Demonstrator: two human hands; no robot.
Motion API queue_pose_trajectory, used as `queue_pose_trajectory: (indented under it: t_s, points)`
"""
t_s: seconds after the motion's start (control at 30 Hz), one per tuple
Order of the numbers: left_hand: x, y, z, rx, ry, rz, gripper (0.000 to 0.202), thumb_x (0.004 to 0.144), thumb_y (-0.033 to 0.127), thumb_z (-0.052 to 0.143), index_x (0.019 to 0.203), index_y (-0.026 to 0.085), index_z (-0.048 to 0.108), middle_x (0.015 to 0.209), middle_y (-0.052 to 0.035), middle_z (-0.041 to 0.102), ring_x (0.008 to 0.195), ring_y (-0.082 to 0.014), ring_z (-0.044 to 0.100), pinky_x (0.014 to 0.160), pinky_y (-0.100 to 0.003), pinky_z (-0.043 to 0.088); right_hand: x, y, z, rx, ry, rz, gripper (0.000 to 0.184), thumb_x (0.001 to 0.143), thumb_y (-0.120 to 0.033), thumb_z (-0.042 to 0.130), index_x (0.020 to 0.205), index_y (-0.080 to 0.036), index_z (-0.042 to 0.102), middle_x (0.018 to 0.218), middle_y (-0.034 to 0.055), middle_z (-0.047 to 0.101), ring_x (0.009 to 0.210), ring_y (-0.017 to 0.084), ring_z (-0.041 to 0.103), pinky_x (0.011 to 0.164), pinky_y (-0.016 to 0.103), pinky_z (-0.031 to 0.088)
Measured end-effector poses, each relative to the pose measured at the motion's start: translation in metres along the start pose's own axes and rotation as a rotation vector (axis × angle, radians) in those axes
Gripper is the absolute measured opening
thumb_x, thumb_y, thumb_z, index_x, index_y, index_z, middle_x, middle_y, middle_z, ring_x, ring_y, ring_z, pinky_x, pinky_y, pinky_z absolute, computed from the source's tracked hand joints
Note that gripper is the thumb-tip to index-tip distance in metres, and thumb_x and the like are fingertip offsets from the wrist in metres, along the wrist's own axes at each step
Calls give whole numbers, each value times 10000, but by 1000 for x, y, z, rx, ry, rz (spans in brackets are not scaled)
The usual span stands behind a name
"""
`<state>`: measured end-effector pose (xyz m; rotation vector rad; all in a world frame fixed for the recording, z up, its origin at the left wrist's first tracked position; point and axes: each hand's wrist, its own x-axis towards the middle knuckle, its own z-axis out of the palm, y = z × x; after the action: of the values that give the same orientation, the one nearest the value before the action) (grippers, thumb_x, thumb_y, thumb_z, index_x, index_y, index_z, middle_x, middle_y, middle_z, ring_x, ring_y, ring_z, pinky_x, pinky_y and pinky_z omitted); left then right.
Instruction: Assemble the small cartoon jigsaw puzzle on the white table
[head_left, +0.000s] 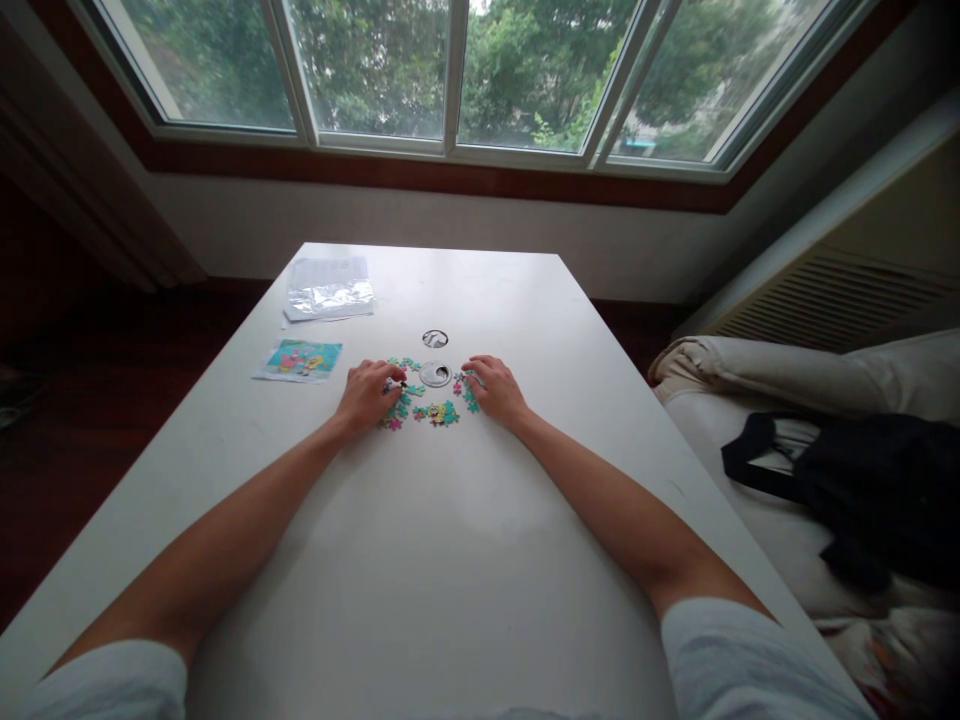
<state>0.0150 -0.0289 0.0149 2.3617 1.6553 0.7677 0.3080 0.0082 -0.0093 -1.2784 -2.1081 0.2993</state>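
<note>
puzzle pieces [405, 364] lie on the white table [450, 560], mid-scene, in a loose broken ring around a round silvery disc [435, 374]; a smaller round item [435, 339] sits just beyond it, far side. left hand [367, 393] rests over the left cluster [411, 391], fingers curled, tips among pieces; cannot tell if it pinches one. right hand [493, 386] is at the right cluster [472, 400], fingers bent inward, tips on or just over pieces; cannot tell its grip either. hands flank the ring, probably so both sides are in fingertip reach and the middle isn't covered. pieces are spread out, presumably so shapes and colours show. picture card [302, 360] lies left of the left hand, likely there to be seen without being in the way; clear packet [330, 289] sits by the far left corner, seemingly just parked. left cluster's long axis runs near to far, right cluster's roughly the same; near cluster [442, 413] stretches left to right, some yellow print showing. single pieces seem to point every which way, too small to read. card's long axis goes left to right, slightly askew.
</note>
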Motion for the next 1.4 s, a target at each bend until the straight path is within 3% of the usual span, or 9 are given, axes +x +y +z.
queue_pose_trajectory:
  t_s: [0.2,0.33,0.5,0.67,1.0,1.1,1.2,1.3,1.4]
  points:
    - [0,9,-4,-43,19,0,171,869,210,599,999,253,700,1006,-33,756,1019,-259,648,996,-452,418,3,-7,-10,91,151,26,264,959,-177,472,1012,-232,726,1157,81,695,1113,261,603,1035,448,450]
    - [-4,17,-7,-192,22,-40,234,896,227,559,1112,240,648,962,-34,729,887,-212,662,871,-368,489,0,-14,-15,60,165,-7,217,973,-213,501,1024,-227,711,1152,88,697,1114,267,598,1024,442,441]
    - [-14,32,0,-564,-35,-82,196,914,289,588,1102,240,572,903,-7,656,805,-165,669,722,-286,504,-7,-29,-18,38,107,-272,181,1010,-265,524,1060,-237,697,1103,79,720,1069,243,614,983,424,443]
    - [-18,46,6,-1020,-134,-145,335,864,371,717,1087,213,525,857,16,616,711,-131,663,602,-220,478,-13,-45,-17,24,44,-583,174,1009,-262,560,1142,-249,671,1057,66,734,1033,226,622,929,411,467]
    - [-21,49,8,-1168,-192,-205,394,816,357,794,1076,199,543,872,8,654,745,-119,645,690,-239,498,-18,-60,-14,40,22,-710,120,995,-237,596,1096,-248,660,997,52,721,985,215,605,892,394,492]
    - [-20,46,13,-1109,-174,-141,323,860,350,743,1065,196,547,858,4,650,758,-131,644,740,-275,515,-18,-63,-15,98,37,-677,96,996,-231,588,1067,-249,651,1029,63,714,995,218,603,895,398,503]
    - [-22,43,12,-800,-121,-23,148,930,318,637,1004,199,591,852,-11,654,775,-152,628,750,-299,505,-18,-64,-17,174,33,-608,93,1017,-222,538,1055,-237,622,1093,88,710,1025,216,616,901,386,511]
    - [-24,40,8,-394,-88,180,90,952,240,576,952,211,661,952,-45,695,912,-197,628,863,-357,491,-18,-61,-19,210,19,-552,97,1025,-204,499,1026,-225,594,947,70,702,884,192,627,818,338,506]
    - [-27,37,5,-188,-125,381,150,962,203,565,988,237,709,1079,-51,720,1048,-227,612,994,-414,450,-18,-55,-20,195,4,-528,77,992,-179,523,966,-220,583,831,38,657,785,173,585,765,307,476]
